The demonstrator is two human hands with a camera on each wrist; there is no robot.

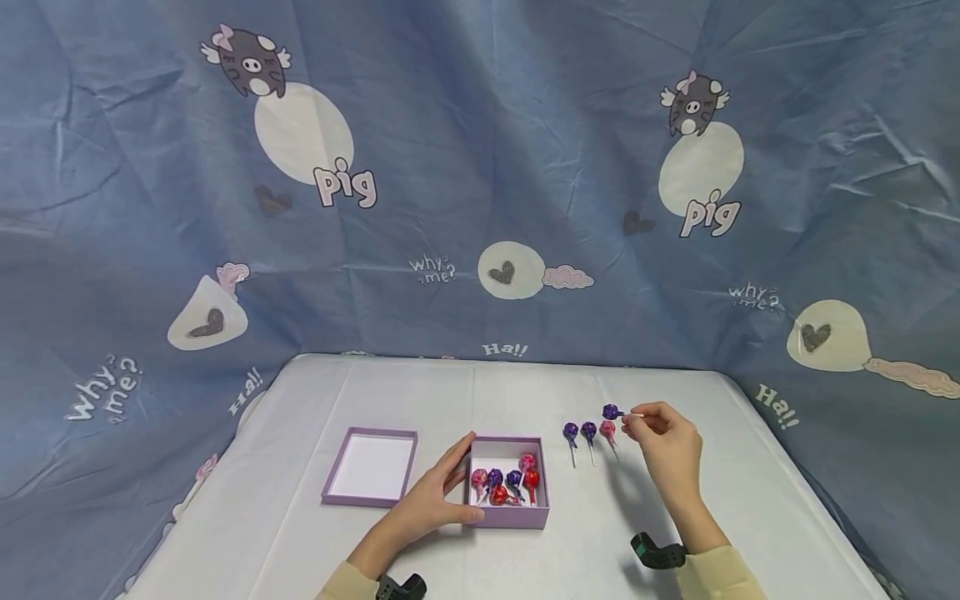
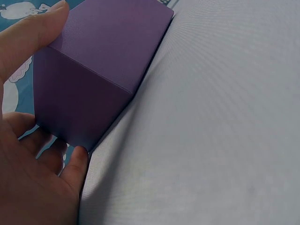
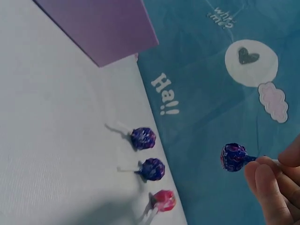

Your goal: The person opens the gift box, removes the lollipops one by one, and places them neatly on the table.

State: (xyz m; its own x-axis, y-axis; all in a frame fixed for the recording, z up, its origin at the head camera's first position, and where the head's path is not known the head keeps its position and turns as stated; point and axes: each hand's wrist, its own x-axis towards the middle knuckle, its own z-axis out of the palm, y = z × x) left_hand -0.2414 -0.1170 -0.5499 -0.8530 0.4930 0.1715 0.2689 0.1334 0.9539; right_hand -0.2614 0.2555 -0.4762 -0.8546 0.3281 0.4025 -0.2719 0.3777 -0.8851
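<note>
My right hand pinches a purple-wrapped lollipop by its white stick, raised over the table with the candy end pointing left. In the right wrist view, fingertips and thumb close on the stick just behind the candy. Below it lie two purple lollipops and a pink lollipop in a row. My left hand holds the left side of an open purple box, thumb at the front wall and fingers along the side. Inside, several pink, red and purple lollipops lie toward the front and right.
A purple-rimmed box lid lies with its white inside up, left of the box. White cloth covers the table. Behind the table's far edge hangs a blue printed curtain. Each wrist wears a black band.
</note>
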